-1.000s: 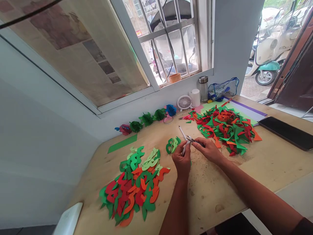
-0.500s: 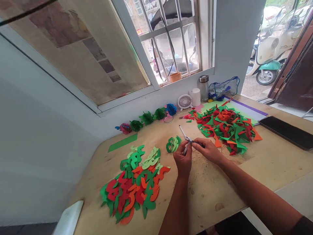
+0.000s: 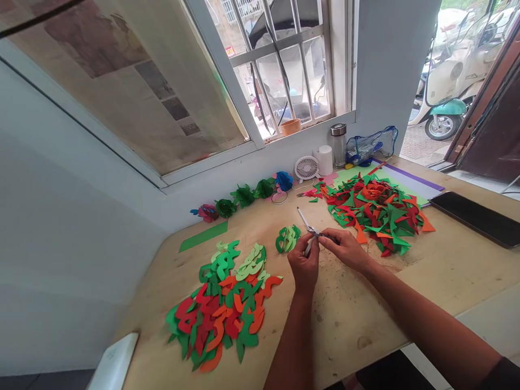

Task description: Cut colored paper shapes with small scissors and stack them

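Note:
At the table's middle my hands meet. My left hand [image 3: 304, 262] is closed, its fingertips pinching a slim white pen-like stick [image 3: 303, 218] whose dark tip points away from me. My right hand [image 3: 345, 248] is closed too, against a small grey tool with a dark end [image 3: 315, 233]; its kind is too small to make out, and fingers partly cover it. Just left of the hands lies a little stack of curved green paper cutouts [image 3: 288, 239]. Further left is a heap of red, orange and green cutouts [image 3: 221, 309].
Paper scraps [image 3: 377, 211] are piled at right, beside a black phone [image 3: 479, 216]. Along the wall stand paper flowers [image 3: 244, 196], a small fan [image 3: 306, 168], a white cylinder [image 3: 325, 160], a glass bottle [image 3: 338, 146] and a clear pouch [image 3: 371, 147]. A green strip [image 3: 203, 236] lies at left.
The camera view has shifted very slightly. Both hands and the things in them stay in nearly the same place.

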A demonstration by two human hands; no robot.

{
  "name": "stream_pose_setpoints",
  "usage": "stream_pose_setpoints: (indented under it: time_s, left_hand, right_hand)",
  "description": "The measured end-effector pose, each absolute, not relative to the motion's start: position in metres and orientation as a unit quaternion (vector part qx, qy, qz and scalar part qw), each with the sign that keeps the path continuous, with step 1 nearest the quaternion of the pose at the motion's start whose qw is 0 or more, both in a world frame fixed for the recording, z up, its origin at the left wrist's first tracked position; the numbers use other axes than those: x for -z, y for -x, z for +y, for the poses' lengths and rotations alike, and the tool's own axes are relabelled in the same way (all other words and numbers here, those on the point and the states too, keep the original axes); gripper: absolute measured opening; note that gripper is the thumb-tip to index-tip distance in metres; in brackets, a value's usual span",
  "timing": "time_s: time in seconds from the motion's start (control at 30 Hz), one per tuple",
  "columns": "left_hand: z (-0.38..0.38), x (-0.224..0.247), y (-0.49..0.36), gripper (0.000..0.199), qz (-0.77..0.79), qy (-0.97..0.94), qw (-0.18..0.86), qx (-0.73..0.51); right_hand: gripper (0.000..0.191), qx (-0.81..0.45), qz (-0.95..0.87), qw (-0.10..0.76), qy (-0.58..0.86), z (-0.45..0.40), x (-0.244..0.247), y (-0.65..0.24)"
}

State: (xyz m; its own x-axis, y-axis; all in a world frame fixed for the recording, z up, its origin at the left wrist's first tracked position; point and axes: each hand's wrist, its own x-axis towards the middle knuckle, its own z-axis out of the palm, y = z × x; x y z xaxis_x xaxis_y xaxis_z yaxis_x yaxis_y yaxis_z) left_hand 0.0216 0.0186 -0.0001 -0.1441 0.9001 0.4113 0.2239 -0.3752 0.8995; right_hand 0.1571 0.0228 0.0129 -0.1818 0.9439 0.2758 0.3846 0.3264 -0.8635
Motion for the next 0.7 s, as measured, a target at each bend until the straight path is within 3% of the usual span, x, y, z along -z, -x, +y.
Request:
stream_pose_setpoints:
  time_s: [0.7]
  left_hand:
    - [0.0174, -0.0034, -0.0228, 0.024, 0.496, -0.560, 0.324, -0.580]
  right_hand:
    - [0.037, -0.298, -0.685, 0.433, 0.505, 0.0209, -0.0137, -0.1552]
